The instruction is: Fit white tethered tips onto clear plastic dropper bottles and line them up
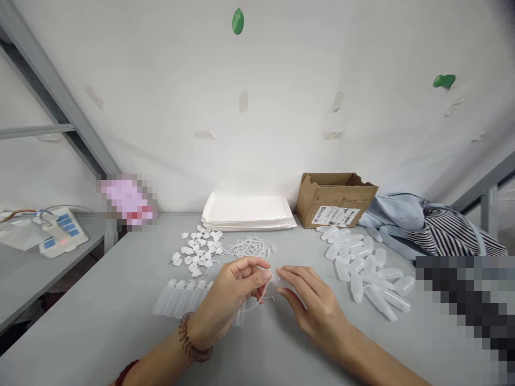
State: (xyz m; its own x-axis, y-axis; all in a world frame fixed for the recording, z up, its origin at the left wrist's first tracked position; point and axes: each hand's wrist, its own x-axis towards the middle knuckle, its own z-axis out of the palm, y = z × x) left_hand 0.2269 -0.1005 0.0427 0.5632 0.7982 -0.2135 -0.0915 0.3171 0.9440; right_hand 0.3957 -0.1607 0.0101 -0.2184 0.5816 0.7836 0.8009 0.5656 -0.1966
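Over the middle of the table, my left hand [243,281] pinches a small white cap [274,277] with a thin white cord [257,305] hanging from it. Facing it, my right hand [316,303] is closed on a translucent plastic tube, mostly hidden by the fingers, which meets the cap. Beyond my left hand lie a heap of white caps [197,249] and a tangle of white cords [249,246]. Partly behind my left wrist, several translucent tubes with caps [177,300] lie side by side. Loose translucent tubes [362,262] are scattered to the right.
A stack of white padded envelopes [249,212] and an open cardboard box [336,201] stand against the wall. Blue and striped cloth [438,230] lies at the right back. A white power strip [64,233] sits on the lower surface at left.
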